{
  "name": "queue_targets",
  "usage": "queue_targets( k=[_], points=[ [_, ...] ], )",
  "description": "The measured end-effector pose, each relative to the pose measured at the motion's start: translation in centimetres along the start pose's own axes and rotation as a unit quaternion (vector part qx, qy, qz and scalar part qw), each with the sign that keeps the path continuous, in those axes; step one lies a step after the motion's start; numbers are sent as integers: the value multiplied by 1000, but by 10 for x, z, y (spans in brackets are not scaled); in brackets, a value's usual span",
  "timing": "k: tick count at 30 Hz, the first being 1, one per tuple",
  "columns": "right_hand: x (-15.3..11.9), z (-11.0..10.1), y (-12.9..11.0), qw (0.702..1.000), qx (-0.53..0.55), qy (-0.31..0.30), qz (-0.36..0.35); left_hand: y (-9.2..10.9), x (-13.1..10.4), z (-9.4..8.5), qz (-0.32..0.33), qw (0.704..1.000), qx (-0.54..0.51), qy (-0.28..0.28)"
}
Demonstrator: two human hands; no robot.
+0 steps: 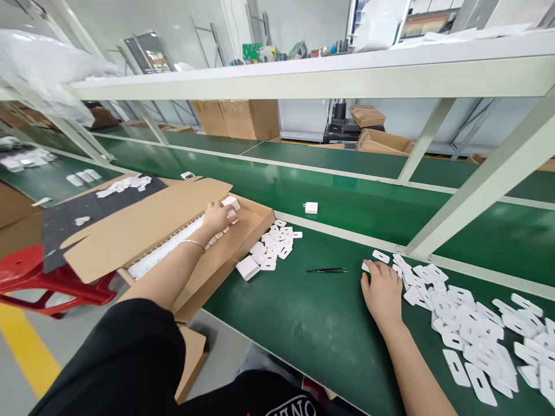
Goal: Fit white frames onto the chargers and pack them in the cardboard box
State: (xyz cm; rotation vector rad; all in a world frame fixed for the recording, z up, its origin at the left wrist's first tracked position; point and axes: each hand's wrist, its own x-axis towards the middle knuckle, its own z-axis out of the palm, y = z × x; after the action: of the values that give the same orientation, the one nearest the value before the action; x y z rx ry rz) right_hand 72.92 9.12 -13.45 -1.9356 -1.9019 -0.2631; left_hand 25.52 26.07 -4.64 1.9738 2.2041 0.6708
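My left hand (218,218) reaches into an open cardboard box (254,222), fingers closed around a white charger block. Another white block (232,202) shows just behind those fingers, and a row of white blocks (167,251) runs along the box's far side. Over the green tabletop, my right hand (384,292) pinches a small white plate (365,266) between thumb and finger, mostly hidden. Beside it spreads a big pile of white slotted plates (468,318). Black tweezers (327,270) lie between the hands.
A smaller heap of white plates (275,242) and a white block (248,268) lie right of the box. A white charger (311,207) stands beyond the pale table strip. A slanted metal post (481,173) rises at the right; a red stool (56,283) stands at left.
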Motion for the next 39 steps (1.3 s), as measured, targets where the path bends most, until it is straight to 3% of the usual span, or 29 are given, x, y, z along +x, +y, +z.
queue_targets(
  k=[6,10,13,16,21,24,26,30,35,37,39],
  points=[
    [2,-1,2,999,-43,-3,32,-15,-14,-1,18,996,83,-1],
    [6,2,6,998,-43,-23,35,6,-1,0,62,992,114,-6],
    [10,7,10,999,-27,-13,20,54,10,10,108,986,129,7],
    [13,15,15,1000,3,12,-14,125,10,37,191,970,148,-14],
    [15,23,18,997,40,63,-32,240,-9,122,246,956,116,-110],
    [14,21,16,995,47,76,-41,283,-15,167,253,954,78,-142],
    [13,18,15,995,37,82,-42,301,-14,182,258,952,45,-160],
    [11,16,14,994,27,92,-43,314,-15,181,313,933,-47,-171],
    [11,18,14,993,36,109,-29,287,-64,149,406,887,-197,-101],
    [12,20,16,992,43,116,-23,269,-93,132,456,819,-346,-39],
    [12,21,17,991,51,124,-19,252,-119,113,480,765,-430,3]
  ],
)
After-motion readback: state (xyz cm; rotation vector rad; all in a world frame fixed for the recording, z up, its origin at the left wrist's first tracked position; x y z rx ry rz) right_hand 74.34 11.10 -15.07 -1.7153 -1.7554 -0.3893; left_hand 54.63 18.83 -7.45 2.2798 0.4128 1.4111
